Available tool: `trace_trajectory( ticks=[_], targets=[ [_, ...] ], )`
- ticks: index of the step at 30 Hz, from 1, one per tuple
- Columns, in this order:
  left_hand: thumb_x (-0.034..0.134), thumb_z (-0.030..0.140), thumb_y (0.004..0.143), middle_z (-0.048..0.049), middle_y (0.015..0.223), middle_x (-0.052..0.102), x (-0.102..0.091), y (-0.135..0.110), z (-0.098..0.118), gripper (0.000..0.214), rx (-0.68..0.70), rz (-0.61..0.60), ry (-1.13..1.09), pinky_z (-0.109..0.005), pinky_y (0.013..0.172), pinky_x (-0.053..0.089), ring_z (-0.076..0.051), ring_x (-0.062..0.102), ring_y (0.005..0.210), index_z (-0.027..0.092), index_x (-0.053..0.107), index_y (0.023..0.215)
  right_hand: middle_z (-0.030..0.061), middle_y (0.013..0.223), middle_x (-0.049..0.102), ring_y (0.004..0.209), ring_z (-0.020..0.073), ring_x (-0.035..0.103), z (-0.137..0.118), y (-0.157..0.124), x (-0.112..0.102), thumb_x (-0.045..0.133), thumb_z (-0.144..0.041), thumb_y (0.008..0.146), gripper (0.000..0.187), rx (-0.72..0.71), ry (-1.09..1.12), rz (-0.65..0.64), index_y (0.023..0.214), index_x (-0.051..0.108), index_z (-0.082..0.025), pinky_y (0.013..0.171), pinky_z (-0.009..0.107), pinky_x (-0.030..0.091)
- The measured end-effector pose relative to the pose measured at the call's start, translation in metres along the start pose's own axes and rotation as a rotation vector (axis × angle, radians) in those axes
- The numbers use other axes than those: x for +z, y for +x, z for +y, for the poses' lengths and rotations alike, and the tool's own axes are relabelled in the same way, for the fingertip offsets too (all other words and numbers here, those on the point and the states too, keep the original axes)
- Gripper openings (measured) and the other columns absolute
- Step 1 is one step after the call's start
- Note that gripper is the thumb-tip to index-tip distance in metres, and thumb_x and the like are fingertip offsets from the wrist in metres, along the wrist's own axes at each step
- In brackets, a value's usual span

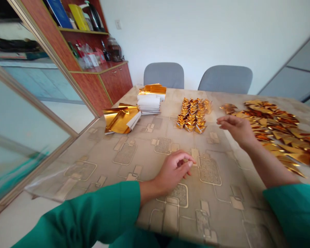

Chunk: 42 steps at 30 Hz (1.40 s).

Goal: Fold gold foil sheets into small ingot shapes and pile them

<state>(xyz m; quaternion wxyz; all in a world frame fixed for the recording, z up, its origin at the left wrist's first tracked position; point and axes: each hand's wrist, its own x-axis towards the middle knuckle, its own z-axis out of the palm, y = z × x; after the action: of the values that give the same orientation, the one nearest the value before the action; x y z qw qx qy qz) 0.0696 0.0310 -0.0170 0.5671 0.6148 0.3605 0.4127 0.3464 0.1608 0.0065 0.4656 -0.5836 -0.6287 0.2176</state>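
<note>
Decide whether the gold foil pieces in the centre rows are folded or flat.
Folded: the gold foil pieces stand up as small boat-shaped ingots, packed in tight rows.

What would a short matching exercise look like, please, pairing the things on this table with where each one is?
Things:
1. Left hand
2. Right hand
3. Stack of gold-foil paper
4. Folded gold-foil ingots

Places:
A. Far end of the table, left of the ingots
B. Raised beside a loose heap of gold pieces
C. In a tight cluster, between the stack and the heap
D. Curled low over the table, nearest the person

Pairs: 1-D; 2-B; 3-A; 4-C
</note>
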Motion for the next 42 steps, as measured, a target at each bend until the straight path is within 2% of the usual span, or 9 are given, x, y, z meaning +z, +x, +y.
trace_trajectory(
  ticks=[3, 5, 8, 11, 15, 20, 33, 38, 42],
  targets=[
    [0.056, 0.024, 0.087, -0.0032, 0.085, 0.065, -0.013, 0.005, 0.011, 0.013, 0.129, 0.001, 0.247, -0.024, 0.062, 0.048, -0.012, 0.06, 0.07, 0.017, 0.067, 0.084, 0.0038, 0.082, 0.072, 0.069, 0.0172, 0.064, -0.027, -0.052, 0.0, 0.077, -0.047, 0.068, 0.029, 0.093, 0.161, -0.112, 0.084, 0.073, -0.022, 0.068, 0.033, 0.054],
    [0.054, 0.021, 0.087, -0.0031, 0.083, 0.067, -0.036, 0.007, 0.023, 0.013, 0.181, 0.068, 0.4, -0.027, 0.07, 0.049, -0.015, 0.062, 0.076, 0.018, 0.067, 0.087, 0.0041, 0.082, 0.072, 0.069, 0.0175, 0.063, -0.045, -0.079, 0.0, 0.077, -0.051, 0.069, 0.031, 0.107, 0.216, -0.15, 0.084, 0.074, -0.024, 0.069, 0.033, 0.054],
    [0.055, 0.018, 0.085, -0.0053, 0.098, 0.069, -0.095, 0.004, 0.036, 0.018, 0.238, 0.288, 0.703, -0.032, 0.08, 0.05, -0.018, 0.063, 0.087, 0.02, 0.065, 0.1, 0.0049, 0.082, 0.072, 0.07, 0.0189, 0.062, -0.063, -0.102, 0.001, 0.078, -0.056, 0.068, 0.033, 0.11, 0.279, -0.192, 0.082, 0.074, -0.026, 0.065, 0.033, 0.053],
    [0.062, 0.018, 0.08, -0.0135, 0.122, 0.062, -0.16, -0.003, 0.038, 0.036, 0.159, 0.537, 1.136, -0.043, 0.1, 0.043, -0.028, 0.057, 0.114, 0.016, 0.061, 0.116, 0.0044, 0.08, 0.072, 0.068, 0.0175, 0.06, -0.072, -0.107, 0.005, 0.079, -0.057, 0.066, 0.035, 0.126, 0.312, -0.237, 0.081, 0.075, -0.025, 0.062, 0.031, 0.051],
    [0.063, 0.025, 0.081, -0.0141, 0.138, 0.056, -0.21, -0.009, 0.032, 0.034, -0.032, 0.391, 1.41, -0.039, 0.104, 0.039, -0.03, 0.053, 0.124, 0.015, 0.063, 0.114, 0.0034, 0.077, 0.071, 0.067, 0.0162, 0.06, -0.075, -0.107, 0.015, 0.08, -0.058, 0.064, 0.04, 0.147, 0.332, -0.307, 0.083, 0.074, -0.023, 0.062, 0.029, 0.049],
    [0.05, 0.03, 0.091, -0.0083, 0.109, 0.071, -0.213, -0.002, 0.029, 0.021, -0.097, 0.321, 1.509, -0.031, 0.081, 0.044, -0.026, 0.064, 0.1, 0.021, 0.068, 0.094, 0.0034, 0.076, 0.07, 0.065, 0.0155, 0.059, -0.074, -0.11, 0.021, 0.077, -0.06, 0.066, 0.043, 0.16, 0.291, -0.348, 0.084, 0.072, -0.021, 0.061, 0.029, 0.048],
    [0.051, 0.049, 0.088, -0.0112, 0.086, 0.073, -0.22, 0.002, 0.023, 0.036, -0.243, 0.641, 1.536, -0.03, 0.059, 0.032, -0.028, 0.063, 0.077, 0.021, 0.072, 0.09, 0.0062, 0.079, 0.072, 0.068, 0.0178, 0.061, -0.071, -0.113, 0.025, 0.07, -0.064, 0.072, 0.046, 0.121, 0.218, -0.433, 0.086, 0.072, -0.021, 0.061, 0.03, 0.049],
    [0.05, 0.049, 0.088, -0.0065, 0.078, 0.07, -0.223, 0.0, 0.029, 0.035, -0.145, 0.763, 1.33, -0.029, 0.062, 0.035, -0.023, 0.062, 0.073, 0.02, 0.068, 0.079, 0.0057, 0.078, 0.072, 0.066, 0.0164, 0.059, -0.069, -0.112, 0.024, 0.07, -0.065, 0.072, 0.047, 0.118, 0.22, -0.439, 0.085, 0.072, -0.02, 0.062, 0.03, 0.049],
    [0.061, 0.035, 0.08, -0.0023, 0.072, 0.064, -0.223, 0.001, 0.036, 0.02, 0.004, 0.999, 0.863, -0.026, 0.064, 0.041, -0.019, 0.06, 0.074, 0.017, 0.06, 0.071, 0.0054, 0.078, 0.072, 0.066, 0.0159, 0.059, -0.07, -0.112, 0.022, 0.071, -0.063, 0.071, 0.045, 0.123, 0.238, -0.429, 0.084, 0.072, -0.02, 0.062, 0.029, 0.048]
  ],
)
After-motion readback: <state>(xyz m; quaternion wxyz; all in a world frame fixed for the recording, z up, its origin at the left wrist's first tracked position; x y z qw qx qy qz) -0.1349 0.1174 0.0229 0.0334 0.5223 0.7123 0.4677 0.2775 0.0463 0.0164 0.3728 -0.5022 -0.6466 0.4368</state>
